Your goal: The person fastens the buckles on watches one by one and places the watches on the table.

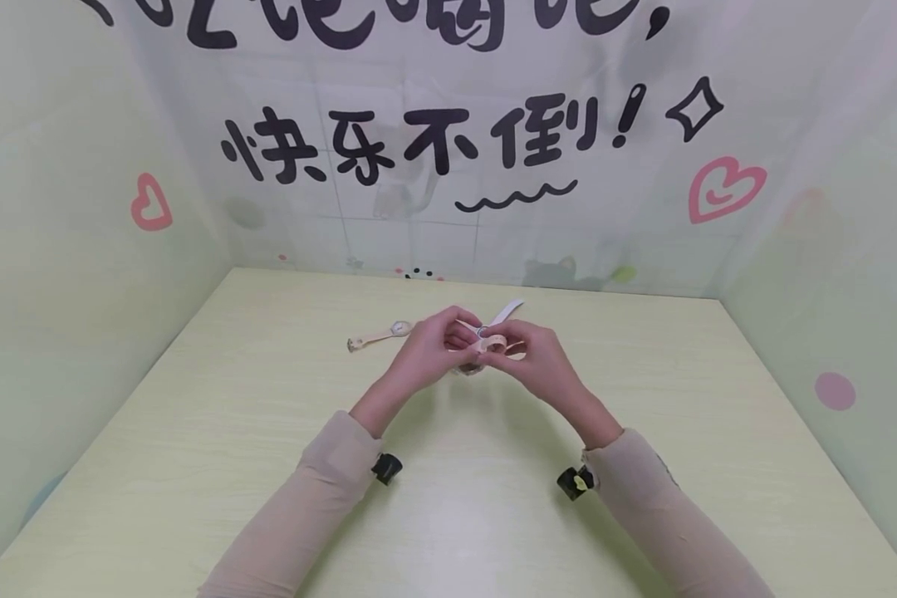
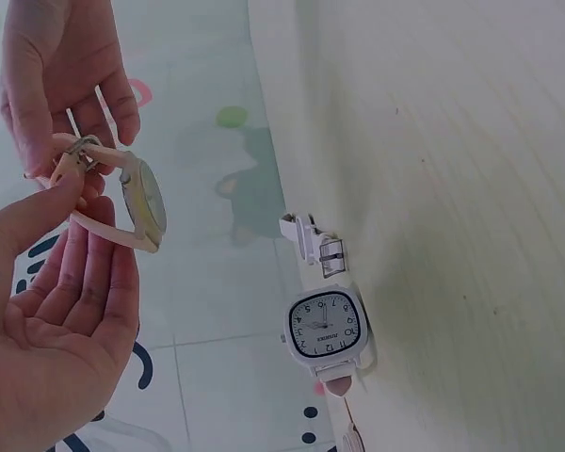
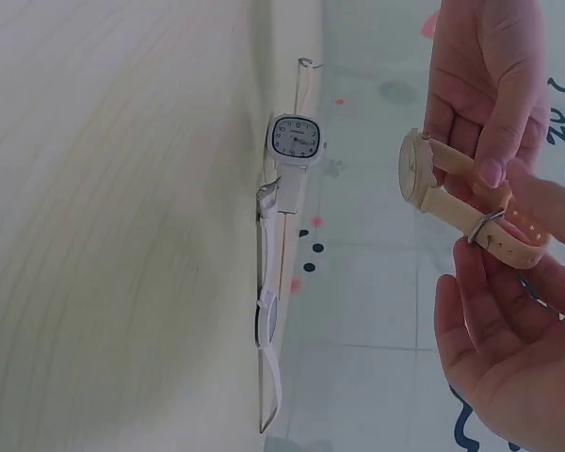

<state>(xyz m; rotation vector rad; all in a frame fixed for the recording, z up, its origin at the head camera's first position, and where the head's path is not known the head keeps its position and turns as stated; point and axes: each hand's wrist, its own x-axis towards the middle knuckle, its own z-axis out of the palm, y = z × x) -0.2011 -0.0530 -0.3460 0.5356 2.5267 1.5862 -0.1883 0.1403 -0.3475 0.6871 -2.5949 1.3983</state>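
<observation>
Both hands hold a pale peach wristwatch point(image 3: 443, 193) above the table, its round dial turned to the side. My left hand point(image 1: 437, 349) pinches the strap with thumb and fingers. On the other side, my right hand point(image 1: 534, 357) pinches the strap near the buckle point(image 3: 487, 229). The strap forms a loop, with its holed end lying at the metal buckle between the fingertips. Beyond the hands, a white square-faced watch point(image 2: 325, 325) lies on the table, partly covered by the hands in the head view.
Left of the hands, a watch with a pale pink strap point(image 1: 377, 336) lies on the light wooden table point(image 1: 448, 515). A white watch strap point(image 1: 507, 311) shows behind the right hand. Printed curtains point(image 1: 419, 232) stand along the back and both sides.
</observation>
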